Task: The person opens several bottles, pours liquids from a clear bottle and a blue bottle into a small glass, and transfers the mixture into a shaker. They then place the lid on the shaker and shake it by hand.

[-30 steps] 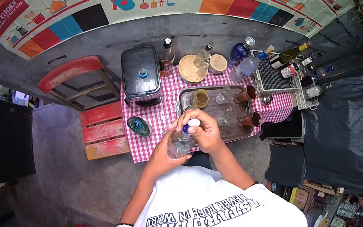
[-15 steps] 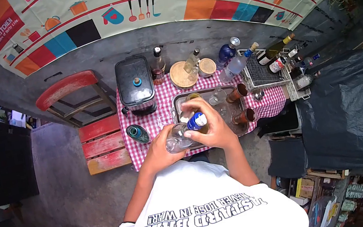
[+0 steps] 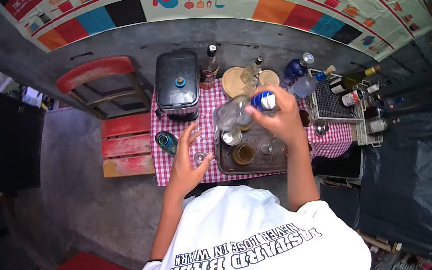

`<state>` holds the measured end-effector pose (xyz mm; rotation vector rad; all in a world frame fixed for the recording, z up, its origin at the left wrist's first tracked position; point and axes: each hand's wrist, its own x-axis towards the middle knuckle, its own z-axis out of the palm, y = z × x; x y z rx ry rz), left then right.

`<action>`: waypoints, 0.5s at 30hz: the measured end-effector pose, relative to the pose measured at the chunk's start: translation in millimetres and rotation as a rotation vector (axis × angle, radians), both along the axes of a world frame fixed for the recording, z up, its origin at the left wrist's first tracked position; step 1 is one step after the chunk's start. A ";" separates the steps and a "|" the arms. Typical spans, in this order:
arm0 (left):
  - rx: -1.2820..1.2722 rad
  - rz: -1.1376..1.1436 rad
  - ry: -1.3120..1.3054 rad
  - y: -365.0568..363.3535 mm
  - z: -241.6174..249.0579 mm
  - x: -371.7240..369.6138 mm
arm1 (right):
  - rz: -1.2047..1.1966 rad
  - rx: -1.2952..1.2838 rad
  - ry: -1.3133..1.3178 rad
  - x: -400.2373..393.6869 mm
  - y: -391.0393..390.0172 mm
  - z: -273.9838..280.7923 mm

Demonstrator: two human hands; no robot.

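Evidently the right hand [image 3: 281,116] has the clear bottle [image 3: 232,113] by its blue-banded neck, fingers and thumb closed there, probably because the neck is slimmer and easier to circle than the body. The bottle is tipped well over, its body pointing toward the left hand's side and hanging over the tray's edge; whether it holds any liquid, I can't tell. The left hand [image 3: 187,165] is open, fingers and thumb spread, not gripping the bottle. Just by its thumb is a small clear glass [image 3: 201,158]; whether they touch is unclear. Below and left of the right hand, an amber glass [image 3: 243,154] and a pale-rimmed cup [image 3: 231,136] sit in the tray [image 3: 258,171], whose raised rim likely helps group them and catch drips. Beyond the left hand's fingertips, a teal bottle [image 3: 167,142] stands apart, outside that rim. Farther right of the right hand, the wire basket [image 3: 329,103] has bottles around it, presumably grouped there to leave working room nearer the hands.
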<state>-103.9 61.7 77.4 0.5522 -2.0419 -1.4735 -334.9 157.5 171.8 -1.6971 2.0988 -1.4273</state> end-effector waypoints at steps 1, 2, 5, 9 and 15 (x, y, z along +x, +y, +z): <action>0.078 0.021 -0.066 3.4 -5.5 8.6 | -0.013 0.022 0.018 -12.1 -6.0 -4.9; 0.155 0.040 -0.132 7.4 -12.2 16.9 | -0.028 0.045 0.035 -25.1 -12.1 -13.3; 0.260 0.099 -0.210 17.9 -45.2 34.3 | -0.074 0.087 0.050 -60.1 -33.0 -46.0; 0.427 0.213 -0.241 36.3 -96.7 49.8 | -0.080 0.125 0.085 -107.5 -60.5 -104.1; 0.445 0.288 -0.392 51.9 -137.0 61.5 | -0.019 0.254 0.047 -152.4 -83.0 -157.8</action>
